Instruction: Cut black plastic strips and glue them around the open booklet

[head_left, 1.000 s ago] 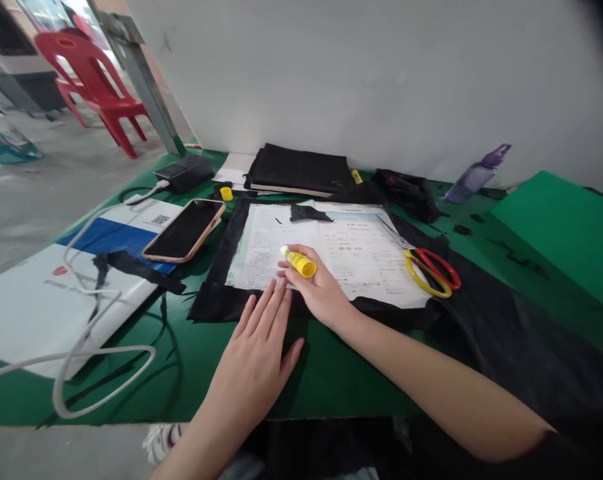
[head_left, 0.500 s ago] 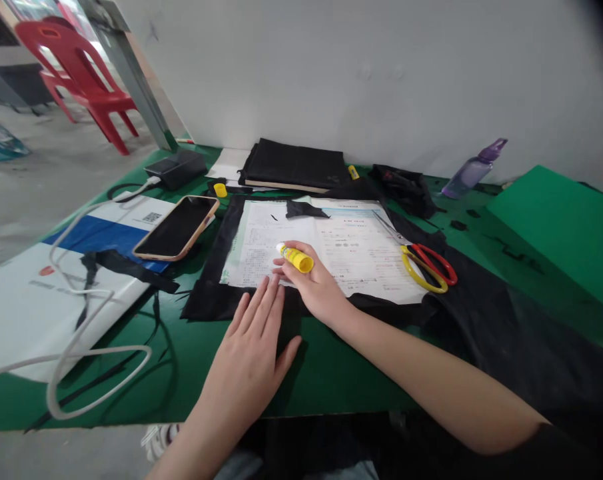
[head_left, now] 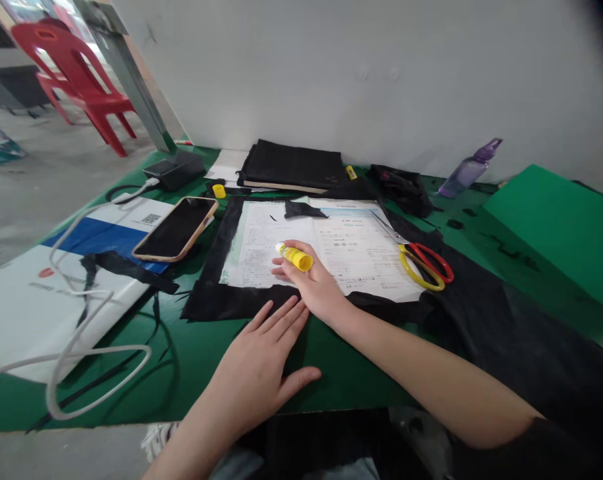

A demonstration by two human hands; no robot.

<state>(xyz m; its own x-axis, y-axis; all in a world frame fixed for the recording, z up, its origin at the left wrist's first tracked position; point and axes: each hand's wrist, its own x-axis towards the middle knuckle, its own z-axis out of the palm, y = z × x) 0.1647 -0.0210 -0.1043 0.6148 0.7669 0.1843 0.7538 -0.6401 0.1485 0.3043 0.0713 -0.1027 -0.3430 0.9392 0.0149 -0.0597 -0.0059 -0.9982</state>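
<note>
Left hand (head_left: pixel 261 370) drawn back, yellow glue stick (head_left: pixel 294 256) gripped

Left hand (head_left: pixel 261 363) lies flat, palm down, fingers spread (thumb splayed to its right). Right hand (head_left: pixel 315 283) sits just ahead, fingers curled closed, forearm extended.

glue stick (head_left: pixel 294 256) | yellow, uncapped | tilted | over printed paper (head_left: pixel 361 257)

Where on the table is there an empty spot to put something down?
Bare green table shows along the near edge, between the left hand and the right forearm, and beyond the scissors toward the purple bottle. It is crowded around the phone, the white cable and the printed paper, where the right hand holds the glue stick.
</note>
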